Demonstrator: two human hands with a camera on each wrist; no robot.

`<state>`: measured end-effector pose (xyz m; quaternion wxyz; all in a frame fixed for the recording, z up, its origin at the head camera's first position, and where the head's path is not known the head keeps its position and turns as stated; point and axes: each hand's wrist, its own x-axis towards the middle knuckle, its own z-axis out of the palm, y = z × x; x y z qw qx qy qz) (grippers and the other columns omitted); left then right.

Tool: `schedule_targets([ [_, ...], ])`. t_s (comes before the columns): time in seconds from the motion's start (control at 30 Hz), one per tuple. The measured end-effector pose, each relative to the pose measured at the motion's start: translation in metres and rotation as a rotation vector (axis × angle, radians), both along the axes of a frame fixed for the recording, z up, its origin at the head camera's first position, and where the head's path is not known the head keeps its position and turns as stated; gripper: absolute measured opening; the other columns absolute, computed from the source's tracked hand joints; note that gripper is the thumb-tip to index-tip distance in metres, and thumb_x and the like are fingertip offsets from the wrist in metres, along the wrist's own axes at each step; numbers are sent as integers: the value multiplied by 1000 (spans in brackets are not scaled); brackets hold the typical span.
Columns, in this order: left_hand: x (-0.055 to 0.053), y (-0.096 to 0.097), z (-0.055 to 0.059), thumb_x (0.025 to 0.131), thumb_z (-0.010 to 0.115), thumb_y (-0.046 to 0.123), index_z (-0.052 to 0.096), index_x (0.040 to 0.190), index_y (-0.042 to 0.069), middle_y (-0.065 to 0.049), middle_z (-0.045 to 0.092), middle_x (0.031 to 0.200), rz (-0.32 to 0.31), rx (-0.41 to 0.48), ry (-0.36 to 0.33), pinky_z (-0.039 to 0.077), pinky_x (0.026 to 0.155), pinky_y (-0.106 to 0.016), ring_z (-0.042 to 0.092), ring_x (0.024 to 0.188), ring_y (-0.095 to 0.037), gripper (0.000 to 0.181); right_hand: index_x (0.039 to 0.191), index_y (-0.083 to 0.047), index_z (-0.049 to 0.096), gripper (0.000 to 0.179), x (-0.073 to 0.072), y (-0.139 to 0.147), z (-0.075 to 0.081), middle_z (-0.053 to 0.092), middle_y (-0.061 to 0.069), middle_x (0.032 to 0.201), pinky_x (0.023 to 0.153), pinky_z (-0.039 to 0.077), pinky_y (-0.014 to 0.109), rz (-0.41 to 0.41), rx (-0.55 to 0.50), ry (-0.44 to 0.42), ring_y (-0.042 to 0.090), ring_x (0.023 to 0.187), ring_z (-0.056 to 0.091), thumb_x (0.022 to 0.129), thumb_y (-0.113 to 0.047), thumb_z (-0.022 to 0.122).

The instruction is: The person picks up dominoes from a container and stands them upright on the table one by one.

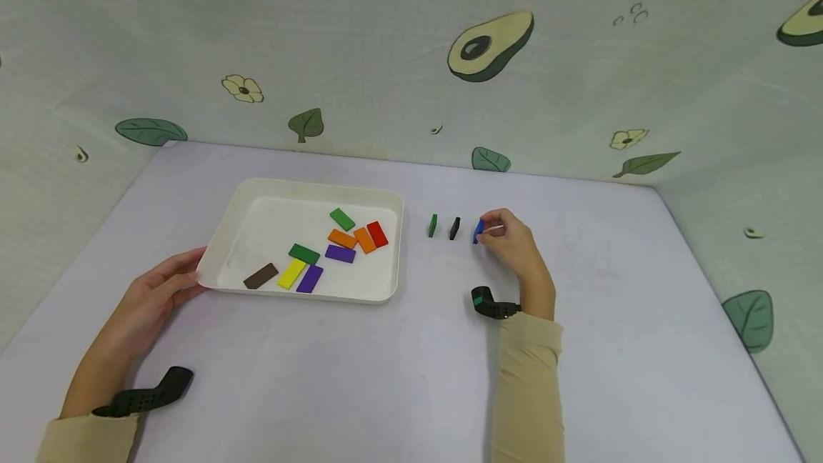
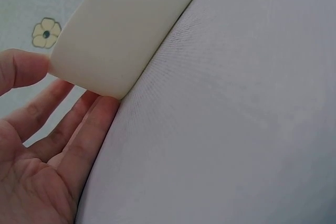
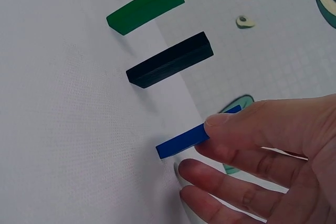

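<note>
My right hand [image 1: 514, 243] pinches a blue domino block [image 3: 184, 141] between thumb and forefinger, its other fingers spread below. The block stands on its end, its lower edge close over the table. To its left a black domino block [image 1: 454, 228] and a green domino block [image 1: 433, 226] stand upright, spaced apart in a row. My left hand [image 1: 151, 302] rests at the near left corner of a white tray [image 1: 257, 188]. In the left wrist view, the thumb touches the tray's rim and nearly straight fingers meet its outer wall near the base.
Several domino blocks lie flat in the tray, among them a brown one [image 1: 261, 276], a yellow one [image 1: 292, 274] and a red one [image 1: 377, 234]. A white cloth covers the table [image 1: 360, 377]. An avocado-print curtain [image 1: 386, 56] hangs behind.
</note>
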<state>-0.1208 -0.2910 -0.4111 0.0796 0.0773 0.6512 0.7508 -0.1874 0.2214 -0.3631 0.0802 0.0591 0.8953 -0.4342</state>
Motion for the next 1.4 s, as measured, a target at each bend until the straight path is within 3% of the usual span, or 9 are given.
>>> schedule_targets([
  [0.6, 1, -1, -2, 95, 43, -4, 52, 130, 9, 11, 57, 124, -4, 21, -4, 49, 84, -11, 60, 103, -1, 38, 128, -8, 46, 42, 1, -1, 1, 52, 13, 128, 96, 46, 43, 4, 18, -30, 29, 116, 51, 89, -15, 59],
  [0.93, 1, 1, 1, 96, 47, 2, 50, 131, 8, 12, 56, 123, 32, -59, -9, 49, 84, -10, 59, 103, 1, 36, 128, -7, 46, 41, 3, -3, 11, 51, 13, 130, 100, 44, 46, 28, 40, 23, 30, 121, 48, 90, -15, 58],
  [1.1, 0, 2, 1, 96, 47, 2, 49, 132, 8, 12, 57, 123, 34, -60, -19, 50, 83, -11, 60, 103, 0, 37, 127, -6, 48, 39, 4, -5, 17, 52, 13, 129, 103, 41, 45, 37, 39, 80, 30, 121, 47, 90, -16, 58],
  [1.4, 0, 0, 0, 96, 44, -1, 52, 130, 11, 12, 56, 125, 3, 4, -21, 50, 83, -12, 60, 103, 0, 37, 121, -4, 52, 34, 8, -18, 35, 54, 13, 125, 105, 39, 44, 67, 50, 289, 28, 117, 48, 90, -12, 60],
])
